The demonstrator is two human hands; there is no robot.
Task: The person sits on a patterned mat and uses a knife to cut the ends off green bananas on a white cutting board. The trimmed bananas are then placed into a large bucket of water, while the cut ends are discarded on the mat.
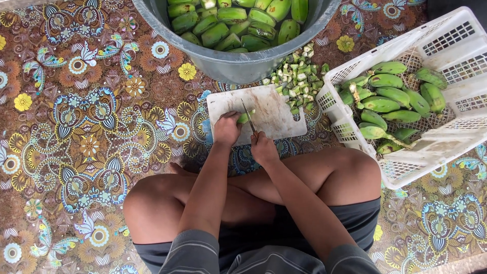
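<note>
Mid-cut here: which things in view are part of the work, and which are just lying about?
In use: left hand steadying green banana; right hand with knife; cutting board; basket of uncut bananas; tub of trimmed ones.
Lying about: cut-off ends; patterned mat.

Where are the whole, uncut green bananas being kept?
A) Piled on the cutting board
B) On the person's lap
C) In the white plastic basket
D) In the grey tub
C: the whole green bananas lie in the white plastic basket to the person's right, while the grey tub holds cut pieces and the cutting board carries only the one banana being cut.
</note>
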